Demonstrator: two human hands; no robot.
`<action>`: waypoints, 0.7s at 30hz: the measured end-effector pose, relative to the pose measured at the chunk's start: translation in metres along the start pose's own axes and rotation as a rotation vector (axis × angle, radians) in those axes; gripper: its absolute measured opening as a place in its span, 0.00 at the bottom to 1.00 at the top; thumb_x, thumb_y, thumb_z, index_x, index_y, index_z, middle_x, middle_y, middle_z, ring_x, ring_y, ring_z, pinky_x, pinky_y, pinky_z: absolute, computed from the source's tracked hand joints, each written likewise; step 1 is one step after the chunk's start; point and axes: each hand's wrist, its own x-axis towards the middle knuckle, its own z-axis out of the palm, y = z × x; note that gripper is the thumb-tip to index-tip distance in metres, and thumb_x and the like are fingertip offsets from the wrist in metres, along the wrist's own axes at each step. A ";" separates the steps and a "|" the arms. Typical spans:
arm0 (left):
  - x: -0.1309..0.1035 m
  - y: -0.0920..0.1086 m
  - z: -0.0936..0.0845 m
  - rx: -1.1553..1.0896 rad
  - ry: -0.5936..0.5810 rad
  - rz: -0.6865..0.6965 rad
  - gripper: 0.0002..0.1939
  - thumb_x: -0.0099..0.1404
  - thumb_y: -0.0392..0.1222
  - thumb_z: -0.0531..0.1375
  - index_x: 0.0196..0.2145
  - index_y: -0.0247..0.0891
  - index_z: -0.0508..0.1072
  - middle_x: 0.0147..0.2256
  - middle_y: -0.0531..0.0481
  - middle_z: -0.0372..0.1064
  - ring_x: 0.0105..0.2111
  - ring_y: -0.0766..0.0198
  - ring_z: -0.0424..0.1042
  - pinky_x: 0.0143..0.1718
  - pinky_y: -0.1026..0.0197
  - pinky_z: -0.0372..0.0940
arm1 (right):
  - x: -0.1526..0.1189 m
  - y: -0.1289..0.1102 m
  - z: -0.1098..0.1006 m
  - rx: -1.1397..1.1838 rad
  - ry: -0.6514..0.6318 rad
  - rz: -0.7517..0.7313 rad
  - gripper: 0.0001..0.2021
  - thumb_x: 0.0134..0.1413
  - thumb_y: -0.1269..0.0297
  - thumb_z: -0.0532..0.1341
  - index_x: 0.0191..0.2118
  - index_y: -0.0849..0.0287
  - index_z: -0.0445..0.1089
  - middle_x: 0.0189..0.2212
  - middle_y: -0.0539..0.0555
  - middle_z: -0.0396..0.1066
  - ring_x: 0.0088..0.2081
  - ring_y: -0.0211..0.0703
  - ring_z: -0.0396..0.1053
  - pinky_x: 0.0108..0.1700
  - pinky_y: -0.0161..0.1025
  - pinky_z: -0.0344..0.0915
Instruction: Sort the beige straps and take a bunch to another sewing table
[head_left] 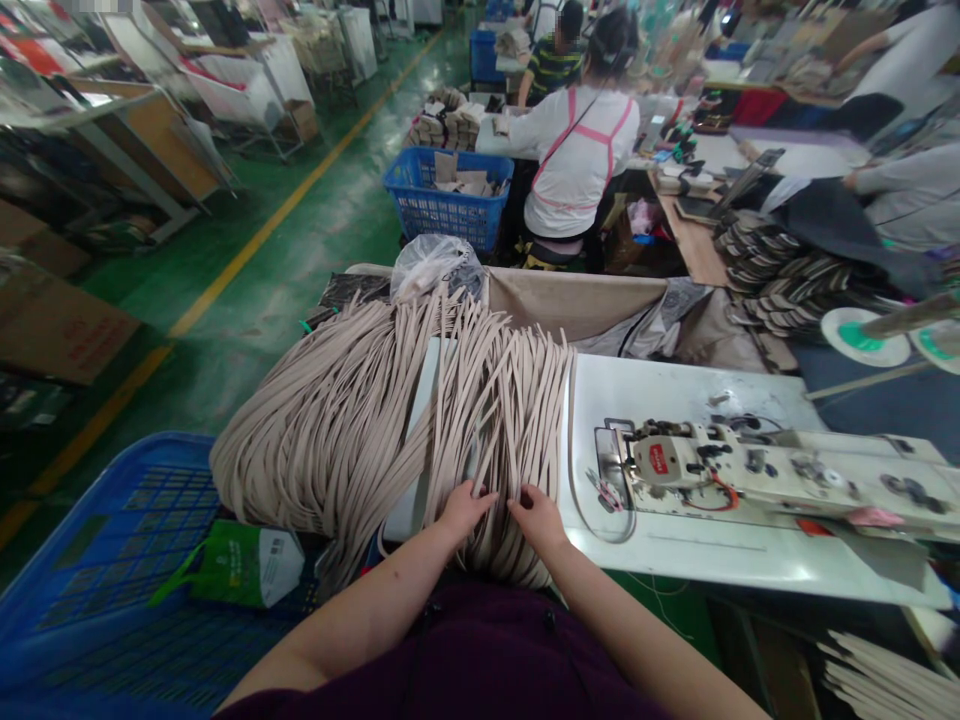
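Observation:
Long beige strips (510, 400) lie in a thick bundle over the left part of a white sewing table (675, 395). A larger heap of the same strips (307, 430) hangs off the table's left side. My left hand (466, 508) is on the near part of the bundle, thumb and fingers pinched together at some strips. Close to its right, my right hand (536, 512) is also pinched, at the bundle's near right part. Which strips each one holds is too small to tell. One strip curves loose on the table towards the sewing machine (667, 460).
A blue basket (150, 450) with a green bag (244, 562) stands at the lower left. Behind the table are a fabric-lined bin (577, 300), another blue basket (450, 215) and a seated person (581, 160). Thread spools (862, 335) stand at the right.

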 end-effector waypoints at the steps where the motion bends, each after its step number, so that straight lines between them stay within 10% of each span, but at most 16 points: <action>1: 0.001 -0.001 0.000 0.003 0.006 0.001 0.18 0.57 0.49 0.71 0.38 0.34 0.74 0.33 0.48 0.76 0.35 0.59 0.76 0.36 0.62 0.66 | 0.000 0.000 0.000 0.001 0.000 -0.002 0.08 0.62 0.63 0.64 0.43 0.61 0.73 0.37 0.51 0.75 0.40 0.42 0.74 0.47 0.44 0.70; 21: -0.003 0.008 -0.004 0.263 0.042 0.088 0.09 0.57 0.34 0.70 0.34 0.33 0.73 0.30 0.52 0.73 0.32 0.64 0.73 0.38 0.62 0.65 | 0.004 0.004 0.003 0.040 -0.004 -0.009 0.08 0.61 0.61 0.66 0.40 0.60 0.73 0.35 0.50 0.75 0.38 0.42 0.73 0.46 0.43 0.70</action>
